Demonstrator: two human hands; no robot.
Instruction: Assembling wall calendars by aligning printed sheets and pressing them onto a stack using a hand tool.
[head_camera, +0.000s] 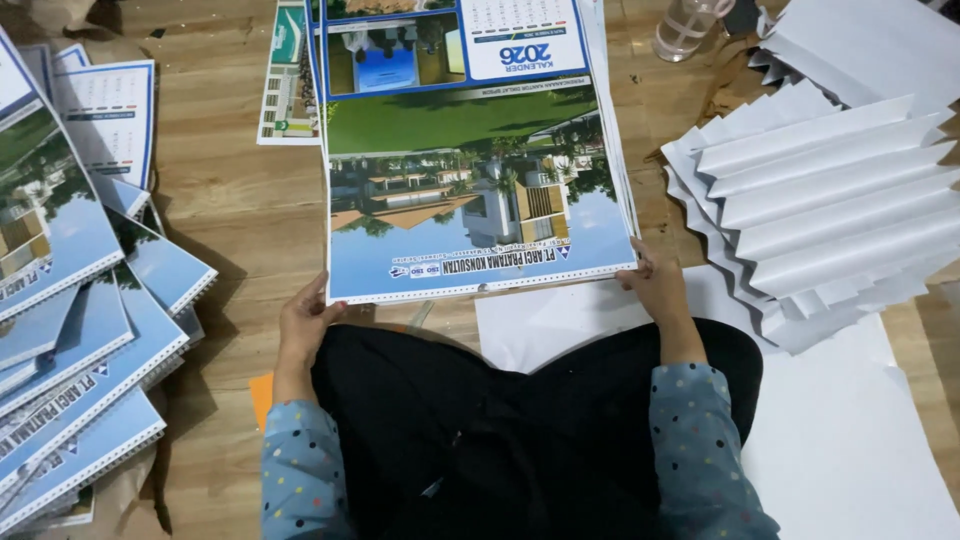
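Observation:
A stack of large printed calendar sheets (470, 160), with a building photo, blue sky and a punched near edge, lies on the wooden floor in front of my lap. My left hand (302, 325) grips the stack's near left corner. My right hand (655, 280) holds the near right corner, fingers curled on the edge. Both sleeves are grey-blue with coloured dots, and my black-trousered legs fill the bottom middle.
A fanned pile of similar punched calendar sheets (70, 350) lies at the left. Staggered white folded sheets (830, 200) spread at the right over large white paper (860, 440). A clear plastic bottle (685, 25) stands at the top. A small printed sheet (288, 80) lies beyond.

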